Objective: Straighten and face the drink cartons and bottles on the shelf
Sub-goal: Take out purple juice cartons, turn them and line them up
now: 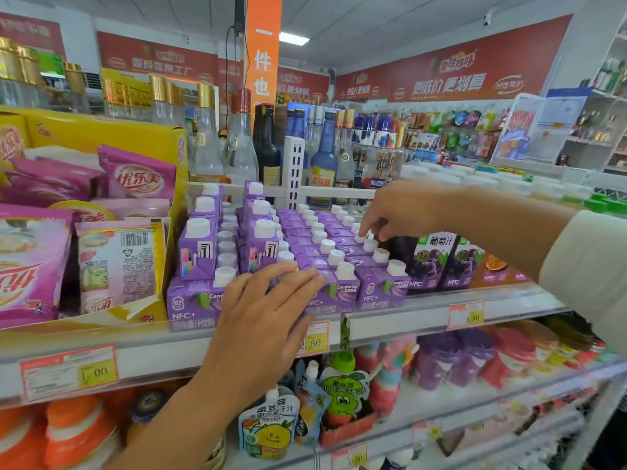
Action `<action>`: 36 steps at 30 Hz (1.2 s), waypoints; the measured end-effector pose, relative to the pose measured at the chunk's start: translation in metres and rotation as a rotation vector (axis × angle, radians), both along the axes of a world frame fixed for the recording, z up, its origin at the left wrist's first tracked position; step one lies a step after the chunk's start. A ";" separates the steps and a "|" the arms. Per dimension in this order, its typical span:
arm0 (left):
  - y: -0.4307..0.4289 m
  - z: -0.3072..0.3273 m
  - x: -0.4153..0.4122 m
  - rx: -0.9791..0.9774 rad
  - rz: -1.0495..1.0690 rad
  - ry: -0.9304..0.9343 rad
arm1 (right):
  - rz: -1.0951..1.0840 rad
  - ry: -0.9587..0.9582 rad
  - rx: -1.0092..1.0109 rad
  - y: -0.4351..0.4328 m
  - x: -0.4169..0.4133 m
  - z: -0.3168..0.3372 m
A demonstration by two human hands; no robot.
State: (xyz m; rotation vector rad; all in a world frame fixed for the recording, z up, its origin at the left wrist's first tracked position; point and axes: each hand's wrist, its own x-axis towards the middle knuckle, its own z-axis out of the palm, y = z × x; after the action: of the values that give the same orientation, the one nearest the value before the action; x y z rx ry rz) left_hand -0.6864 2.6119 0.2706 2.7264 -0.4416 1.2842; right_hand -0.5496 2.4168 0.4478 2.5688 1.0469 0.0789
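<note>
Several rows of purple drink cartons (381, 286) with white caps fill the shelf (424, 313); a few more purple cartons (196, 245) are stacked on top at the left. My left hand (268, 300) lies flat with straight fingers on the front cartons of the middle rows. My right hand (397, 212) reaches in from the right, fingers curled down, fingertips touching a white cap (360, 237) further back in the right rows. Dark grape juice cartons (431, 262) stand to the right.
A yellow box (101, 137) of pink sachets sits left of the cartons. Glass bottles (237, 144) stand behind a white divider (293, 164). Price tags (68, 373) line the shelf edge. Pouches and cups fill the lower shelf (475, 395).
</note>
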 end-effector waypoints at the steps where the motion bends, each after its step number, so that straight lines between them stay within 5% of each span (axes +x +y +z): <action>1: 0.000 0.000 0.000 0.000 0.000 0.002 | 0.002 -0.005 -0.034 0.005 0.000 -0.001; 11: 0.000 0.001 -0.002 -0.019 -0.017 0.006 | -0.030 -0.072 -0.279 0.025 0.008 -0.012; 16: 0.000 0.001 -0.002 -0.025 -0.027 -0.002 | 0.003 -0.100 -0.240 0.021 0.010 -0.015; 28: -0.005 0.012 -0.011 -0.201 -0.094 0.157 | 0.168 -0.239 0.355 -0.039 -0.058 0.015; 36: -0.033 0.015 -0.065 -0.806 -0.386 0.540 | 0.115 0.410 0.914 -0.031 -0.125 -0.054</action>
State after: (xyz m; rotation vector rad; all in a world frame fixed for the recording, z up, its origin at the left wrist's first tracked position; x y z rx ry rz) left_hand -0.7513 2.5790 0.2861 2.0272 -0.2807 0.4386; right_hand -0.6748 2.3854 0.3939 3.4297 1.5861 0.0733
